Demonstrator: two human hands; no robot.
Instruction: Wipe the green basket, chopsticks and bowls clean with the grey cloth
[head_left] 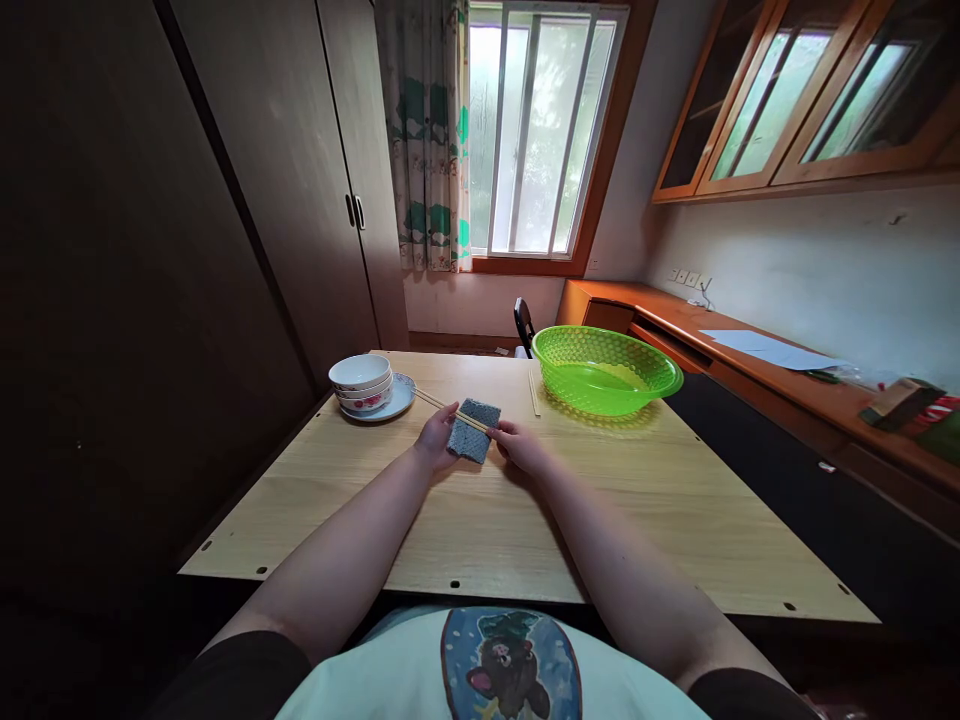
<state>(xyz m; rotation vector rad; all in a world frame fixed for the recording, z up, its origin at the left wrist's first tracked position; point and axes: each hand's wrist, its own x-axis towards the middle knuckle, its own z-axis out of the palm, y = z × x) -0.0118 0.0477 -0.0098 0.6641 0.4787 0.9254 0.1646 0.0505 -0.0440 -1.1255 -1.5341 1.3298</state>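
My left hand (438, 437) is closed on a grey-blue cloth (471, 445), gripping it at its left edge. Across the cloth lies a pair of light wooden chopsticks (429, 399), slanting from the upper left down to the right. Their right ends are pinched in my right hand (516, 444), beside the cloth's right edge. To the left of my hands, a stack of white bowls (361, 374) with a floral pattern rests on a blue-patterned plate (403, 397). More chopsticks (534, 394) lie on the table to the right, beside a green plastic basket (607, 375).
The light wooden table (480, 530) has small dark slots along its edges. A dark wardrobe (300, 160) stands at the left. Behind the table are a black chair (523, 322) and a window. An orange desk (660, 305) with papers runs along the right wall.
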